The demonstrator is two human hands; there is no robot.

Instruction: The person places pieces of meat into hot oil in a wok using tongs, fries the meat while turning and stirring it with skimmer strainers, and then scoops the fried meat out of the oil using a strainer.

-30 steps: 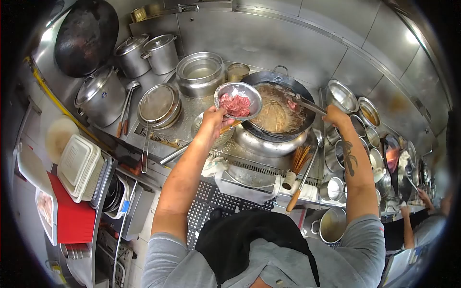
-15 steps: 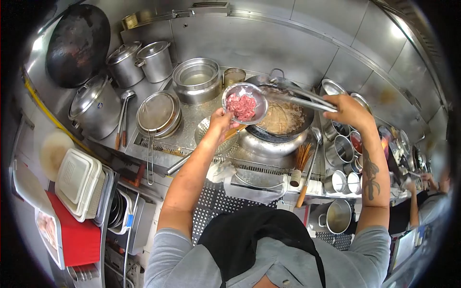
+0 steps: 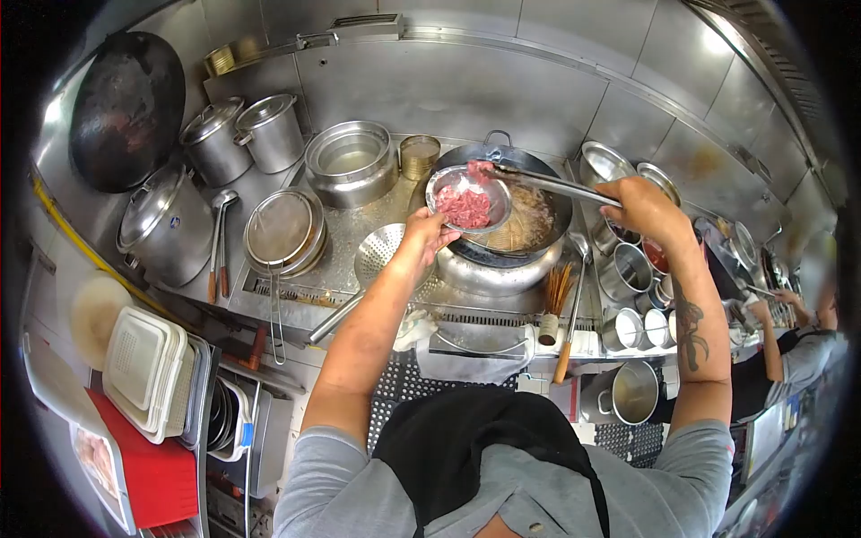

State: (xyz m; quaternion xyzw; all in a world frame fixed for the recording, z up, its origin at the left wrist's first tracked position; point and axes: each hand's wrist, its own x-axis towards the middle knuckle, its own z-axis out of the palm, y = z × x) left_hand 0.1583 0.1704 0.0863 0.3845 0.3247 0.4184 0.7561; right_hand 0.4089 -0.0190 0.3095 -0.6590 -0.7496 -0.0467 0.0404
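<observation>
My left hand [image 3: 428, 235] grips the rim of a metal bowl [image 3: 504, 199] over the near left part of a wok. Raw, reddish sliced meat [image 3: 465, 209] lies in the bowl. My right hand [image 3: 639, 208] is closed around long metal tongs [image 3: 560, 186], which reach left across the wok. At their tip, some of the meat is raised at the bowl's far rim. The dark wok [image 3: 560, 170] holds brownish, bubbling liquid with a wire strainer in it; the bowl hides part of this.
A perforated ladle [image 3: 378, 251] lies left of the wok, near a pot of liquid [image 3: 348, 184] and stacked round strainers [image 3: 285, 226]. A bamboo brush [image 3: 553, 309] and a wooden-handled ladle [image 3: 574, 309] are at the front right. Metal containers [image 3: 625, 272] line the right side, where another person [image 3: 798, 345] stands.
The tongs have swung from over the wok to the bowl and closed, with meat now lifted at their tip. The bowl sits slightly lower and farther right in view, which has itself shifted.
</observation>
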